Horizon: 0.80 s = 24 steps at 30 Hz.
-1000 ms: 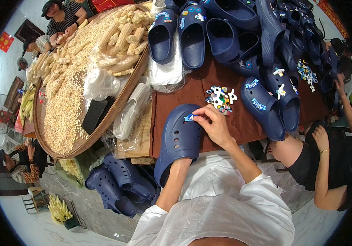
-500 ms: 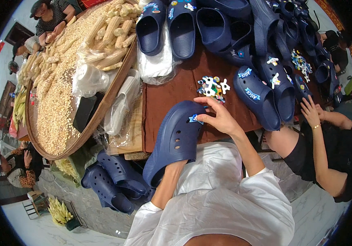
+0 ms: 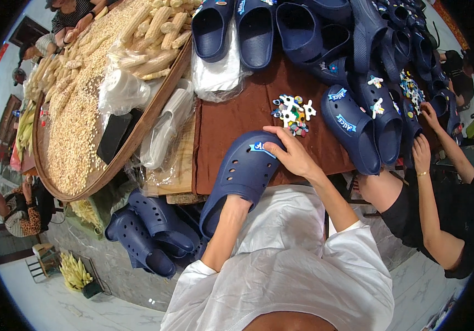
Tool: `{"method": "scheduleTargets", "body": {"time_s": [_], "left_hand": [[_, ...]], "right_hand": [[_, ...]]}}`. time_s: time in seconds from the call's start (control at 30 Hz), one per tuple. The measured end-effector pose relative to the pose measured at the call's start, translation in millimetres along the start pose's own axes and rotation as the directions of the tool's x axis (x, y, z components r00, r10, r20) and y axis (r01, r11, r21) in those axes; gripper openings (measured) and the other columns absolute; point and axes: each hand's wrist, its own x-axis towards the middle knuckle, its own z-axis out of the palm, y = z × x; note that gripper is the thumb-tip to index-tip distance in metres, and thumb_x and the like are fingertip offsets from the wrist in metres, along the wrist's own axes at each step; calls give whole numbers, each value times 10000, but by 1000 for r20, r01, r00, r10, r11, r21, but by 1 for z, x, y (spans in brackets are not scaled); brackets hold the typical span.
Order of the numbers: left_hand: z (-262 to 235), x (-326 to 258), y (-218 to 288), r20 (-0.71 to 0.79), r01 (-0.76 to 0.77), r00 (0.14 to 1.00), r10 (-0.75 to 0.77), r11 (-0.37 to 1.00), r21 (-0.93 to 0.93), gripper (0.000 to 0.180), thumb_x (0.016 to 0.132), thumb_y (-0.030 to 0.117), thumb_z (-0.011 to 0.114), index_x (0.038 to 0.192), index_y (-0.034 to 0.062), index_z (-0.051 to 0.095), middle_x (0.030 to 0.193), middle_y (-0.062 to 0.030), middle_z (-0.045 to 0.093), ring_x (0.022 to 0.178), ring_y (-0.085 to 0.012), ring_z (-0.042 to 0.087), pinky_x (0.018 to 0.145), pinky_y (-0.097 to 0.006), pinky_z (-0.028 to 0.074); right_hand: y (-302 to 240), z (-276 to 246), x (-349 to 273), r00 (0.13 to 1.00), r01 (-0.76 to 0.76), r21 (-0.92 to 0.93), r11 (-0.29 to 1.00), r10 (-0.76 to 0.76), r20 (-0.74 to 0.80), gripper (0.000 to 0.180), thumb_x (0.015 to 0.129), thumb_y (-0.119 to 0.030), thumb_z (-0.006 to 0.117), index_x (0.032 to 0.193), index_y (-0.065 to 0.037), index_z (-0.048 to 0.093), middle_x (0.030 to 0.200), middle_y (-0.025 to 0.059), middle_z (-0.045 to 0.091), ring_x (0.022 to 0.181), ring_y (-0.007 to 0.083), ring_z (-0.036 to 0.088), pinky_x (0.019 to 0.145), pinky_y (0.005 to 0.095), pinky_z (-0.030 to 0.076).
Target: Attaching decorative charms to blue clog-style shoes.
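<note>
A navy clog [image 3: 239,175] with vent holes is raised at the table's near edge, its toe away from me. My left hand [image 3: 237,204] holds it from within; only the back of the hand at the wrist shows, the fingers being hidden inside. Against the toe, my right hand [image 3: 292,155] curls its fingers over the right side. Its thumb presses on a blue-and-white ribbon-shaped shoe charm [image 3: 259,147] set on the clog's upper. Just beyond lies a small pile of colourful shoe charms [image 3: 292,114] on the brown cloth [image 3: 231,121].
Finished-looking clogs with charms [image 3: 353,127] stand to the right, more clogs [image 3: 303,33] behind. Plain clogs [image 3: 151,234] sit low at the left. A large round tray [image 3: 154,129] holds corn kernels, cobs and a black phone [image 3: 118,135]. A co-worker's hands [image 3: 422,149] touch clogs at the right.
The clog has turned, its toe tipping so the upper faces me more. My right thumb has shifted onto the charm. The co-worker's hands have parted, one reaching farther up.
</note>
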Motion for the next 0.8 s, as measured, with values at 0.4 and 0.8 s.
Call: {"method": "scheduleTargets", "body": {"time_s": [0.4, 0.8], "left_hand": [[2, -23, 23, -168, -62, 984, 65, 998, 22, 351, 977, 150, 564, 1296, 9, 524, 1286, -135, 586, 1128, -239, 602, 962, -385, 518], [-50, -29, 13, -52, -118, 992, 116, 992, -35, 413, 763, -81, 574, 1175, -57, 591, 1192, -107, 638, 1090, -242, 612, 1055, -394, 427]], "right_hand": [[-8, 28, 28, 996, -24, -107, 994, 14, -90, 502, 917, -327, 647, 1318, -63, 499, 1072, 181, 524, 1047, 310, 539, 935, 395, 429], [-3, 4, 24, 917, 139, -229, 963, -212, -337, 221, 953, -137, 562, 1133, -28, 629, 1037, 136, 612, 978, 292, 603, 895, 372, 465]]}}
